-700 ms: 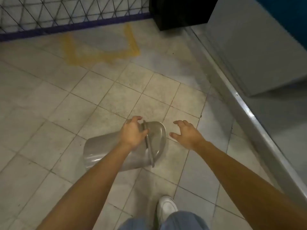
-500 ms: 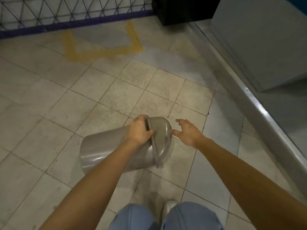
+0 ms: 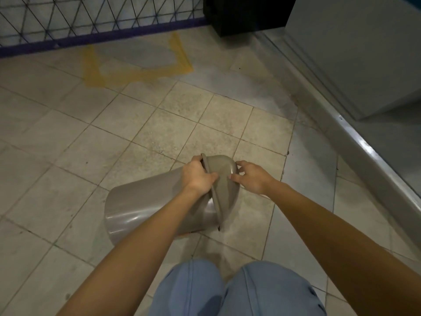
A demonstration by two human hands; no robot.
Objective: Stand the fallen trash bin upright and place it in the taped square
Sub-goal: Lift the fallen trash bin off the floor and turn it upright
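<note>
A grey plastic trash bin [image 3: 145, 206] with a domed lid lies on its side on the tiled floor, its lid end pointing right and tilted up. My left hand [image 3: 199, 176] grips the rim where lid meets body. My right hand [image 3: 251, 179] rests on the lid's right side, thumb and fingertips touching it. The yellow taped square [image 3: 136, 75] is on the floor farther ahead, against the fence, with nothing inside it.
A wire mesh fence with a purple base [image 3: 100, 37] runs along the back. A black box [image 3: 246, 14] stands at the back right. A raised metal sill [image 3: 364, 144] and grey panel [image 3: 364, 53] line the right side. My knees [image 3: 237, 290] are at the bottom.
My right hand has closed the gap and now touches the lid. The lid end has come up a little under my left hand. My knees have bent into view.
</note>
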